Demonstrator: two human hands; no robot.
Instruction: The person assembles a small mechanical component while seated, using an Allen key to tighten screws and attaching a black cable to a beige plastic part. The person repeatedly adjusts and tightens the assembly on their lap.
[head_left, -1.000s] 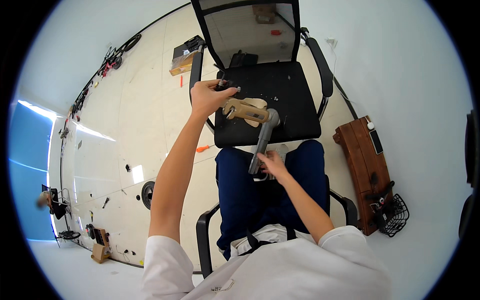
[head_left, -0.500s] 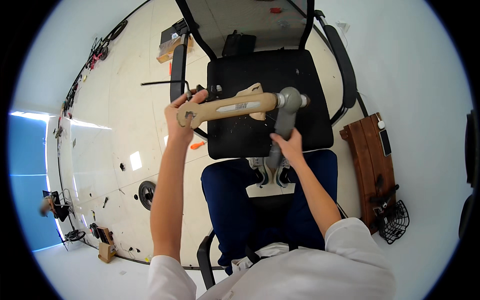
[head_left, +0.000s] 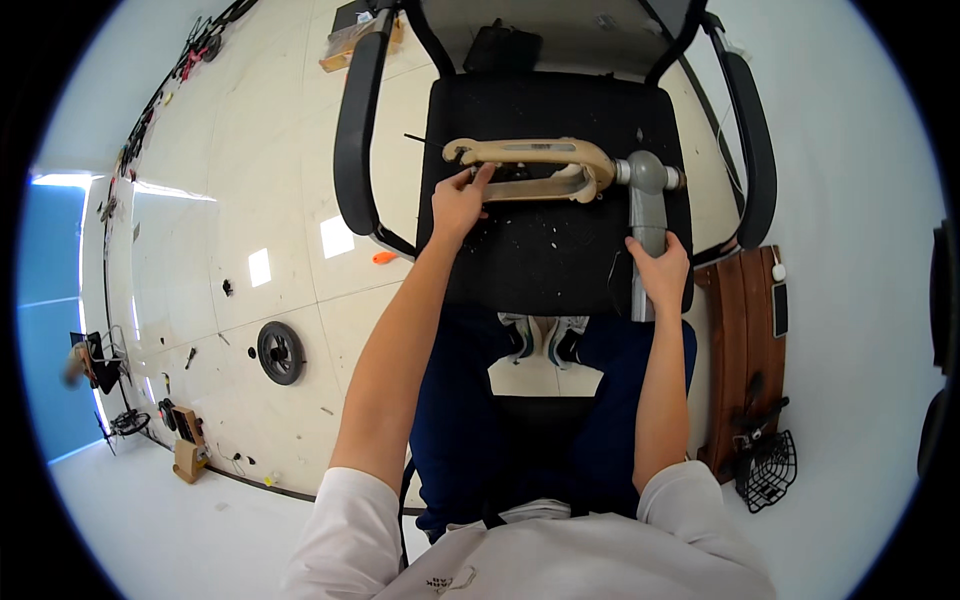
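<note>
A beige bicycle fork lies sideways over the black chair seat, both its legs showing. Its crown end joins a grey frame tube at the head tube. My left hand is closed around the end of the nearer fork leg, thumb and fingers pinching it. My right hand grips the grey tube from the right, thumb on its left side. A thin black rod sticks out left beyond the fork ends; what it joins is hidden.
Armrests flank the seat. On the floor to the left lie a small wheel and an orange-handled tool. At right stands a brown wooden bench with a phone, beside a black wire basket.
The fork and grey tube have shifted right and turned, so both fork legs now show. Both hands moved right with them. My view has shifted too.
</note>
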